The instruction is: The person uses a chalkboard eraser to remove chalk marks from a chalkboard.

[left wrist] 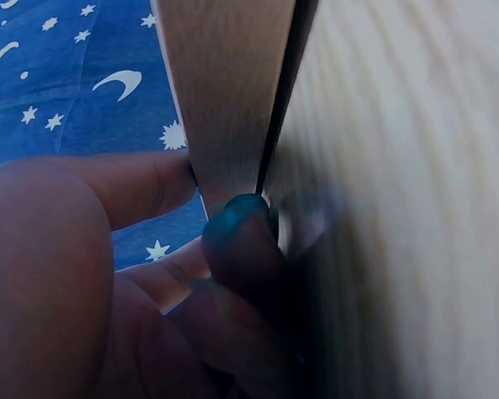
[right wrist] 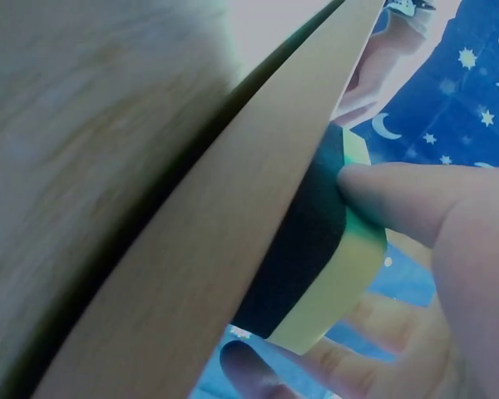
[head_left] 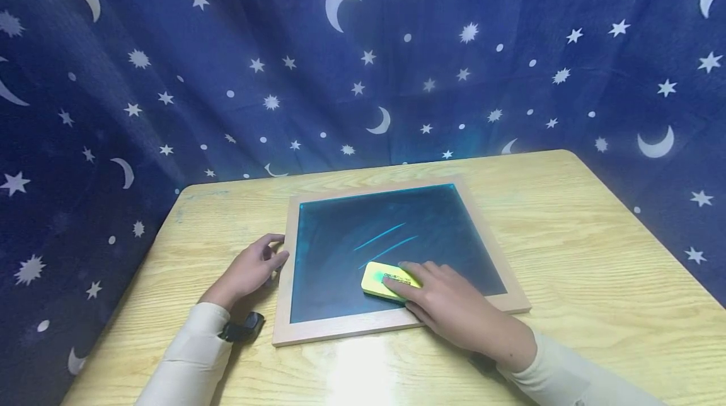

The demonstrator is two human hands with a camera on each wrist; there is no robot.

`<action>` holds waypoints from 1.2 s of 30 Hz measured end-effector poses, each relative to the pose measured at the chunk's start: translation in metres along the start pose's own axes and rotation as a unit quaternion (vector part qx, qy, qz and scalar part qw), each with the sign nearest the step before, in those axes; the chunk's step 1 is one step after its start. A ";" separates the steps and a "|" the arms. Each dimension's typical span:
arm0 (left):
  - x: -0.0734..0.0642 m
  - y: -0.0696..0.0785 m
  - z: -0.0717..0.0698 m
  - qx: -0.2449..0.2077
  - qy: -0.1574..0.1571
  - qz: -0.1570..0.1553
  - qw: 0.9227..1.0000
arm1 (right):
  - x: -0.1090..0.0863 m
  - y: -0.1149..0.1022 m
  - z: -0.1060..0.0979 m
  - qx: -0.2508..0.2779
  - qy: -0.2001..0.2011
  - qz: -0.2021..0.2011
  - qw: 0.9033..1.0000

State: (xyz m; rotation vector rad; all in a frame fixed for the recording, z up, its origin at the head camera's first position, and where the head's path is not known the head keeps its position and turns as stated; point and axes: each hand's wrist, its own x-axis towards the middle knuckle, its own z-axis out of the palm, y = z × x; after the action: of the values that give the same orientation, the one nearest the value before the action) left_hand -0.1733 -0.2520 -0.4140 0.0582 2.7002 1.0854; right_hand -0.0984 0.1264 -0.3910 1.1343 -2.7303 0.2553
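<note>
A framed blackboard (head_left: 334,292) lies flat, with two blue chalk strokes (head_left: 388,251) on its dark surface. My right hand (head_left: 454,305) grips a yellow blackboard eraser (head_left: 377,275) above the lower part of the board, below the strokes. In the right wrist view, the eraser's dark felt (right wrist: 303,245) faces the board, while the thumb is along one side and other fingers round the far side. At the board's left side, my left hand (head_left: 249,270) touches the wooden frame (left wrist: 224,91) with loosely bent fingers. One fingertip (left wrist: 237,220) there is stained blue.
The pale wooden table (head_left: 567,236) extends round the board, with faint blue smudges (head_left: 198,201) at its back left. A dark blue curtain (head_left: 317,65) with moons and stars hangs behind and beside it. A black wrist strap (head_left: 241,330) sits on the left sleeve.
</note>
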 end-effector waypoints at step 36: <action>-0.003 0.002 0.001 0.016 0.000 -0.002 1.000 | -0.008 0.060 -0.011 -0.050 0.040 0.136 0.989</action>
State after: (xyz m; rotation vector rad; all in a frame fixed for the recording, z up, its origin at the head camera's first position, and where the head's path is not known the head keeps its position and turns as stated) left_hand -0.1701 -0.2506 -0.4125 0.0569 2.7169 1.0425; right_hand -0.1347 0.1760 -0.3871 0.7081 -2.7852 0.1909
